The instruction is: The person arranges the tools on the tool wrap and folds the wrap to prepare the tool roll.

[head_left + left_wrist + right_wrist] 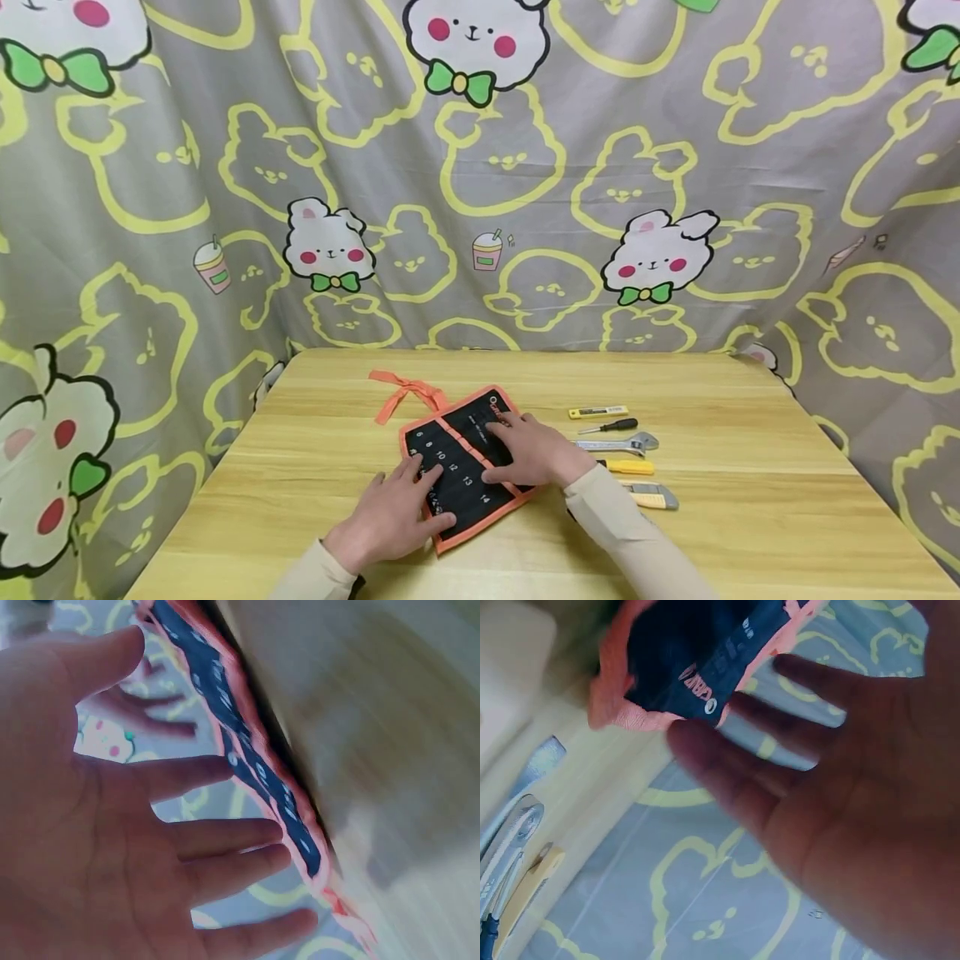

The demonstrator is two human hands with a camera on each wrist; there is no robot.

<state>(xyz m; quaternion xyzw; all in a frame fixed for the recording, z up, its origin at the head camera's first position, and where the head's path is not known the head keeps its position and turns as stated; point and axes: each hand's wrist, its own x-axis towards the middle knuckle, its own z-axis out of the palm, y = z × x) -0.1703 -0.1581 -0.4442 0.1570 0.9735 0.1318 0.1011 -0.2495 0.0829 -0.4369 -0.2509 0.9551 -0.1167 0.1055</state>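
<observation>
A black tool pouch (468, 492) with orange edging and white size numbers lies flat and slanted on the table. Its orange tie straps (408, 392) trail off the far edge. My left hand (390, 512) rests over the pouch's left edge, fingers spread; in the left wrist view those fingers (225, 862) look straight. Over the upper right part of the pouch (697, 660) is my right hand (532, 450), its fingers extended across the printed flap. Neither hand grips the fabric. Whether every fingertip touches it, I cannot tell.
Right of the pouch lie a yellow flat case (597, 412), a black-handled screwdriver (618, 425), an adjustable wrench (626, 444), a yellow-handled tool (633, 467) and a utility knife (658, 497). The right forearm partly covers some. A patterned curtain (480, 183) surrounds the wooden table (300, 467).
</observation>
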